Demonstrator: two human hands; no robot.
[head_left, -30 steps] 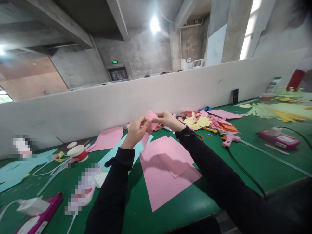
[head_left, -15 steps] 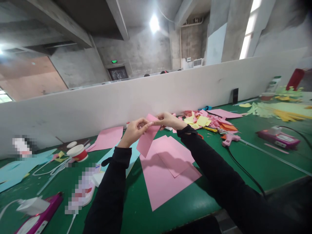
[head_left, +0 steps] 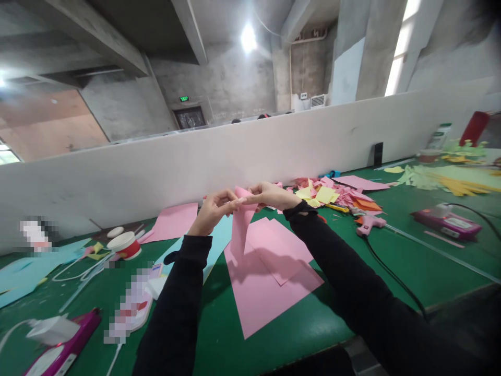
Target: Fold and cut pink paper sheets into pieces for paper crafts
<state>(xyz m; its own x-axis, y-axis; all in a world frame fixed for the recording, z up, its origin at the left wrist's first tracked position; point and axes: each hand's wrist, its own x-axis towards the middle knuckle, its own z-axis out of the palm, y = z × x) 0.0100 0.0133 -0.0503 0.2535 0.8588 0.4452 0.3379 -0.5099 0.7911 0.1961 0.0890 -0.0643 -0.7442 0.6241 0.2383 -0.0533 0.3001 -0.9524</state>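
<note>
Between my two hands a piece of pink paper (head_left: 240, 235) is held up, its upper part curled and its lower end hanging down. My left hand (head_left: 214, 210) pinches it from the left, thumb and fingers closed on the top portion. From the right, my right hand (head_left: 273, 195) grips the same paper, with its thumb close to the left fingertips. Some of the right fingers are hidden behind the paper. Below lie a large pink sheet (head_left: 258, 308) and a smaller pink piece (head_left: 284, 261) on top of it.
The green table (head_left: 219, 324) carries a pink glue gun (head_left: 368, 222) with a cord, a heap of paper scraps (head_left: 352, 197), a paper cup (head_left: 124, 245), a phone (head_left: 135, 303) and magenta power strips (head_left: 450, 223). A white partition (head_left: 250, 151) stands behind.
The pink paper has gone from a flat, slanted strip to one curled at the top and hanging more upright. Both hands have stayed nearly in place.
</note>
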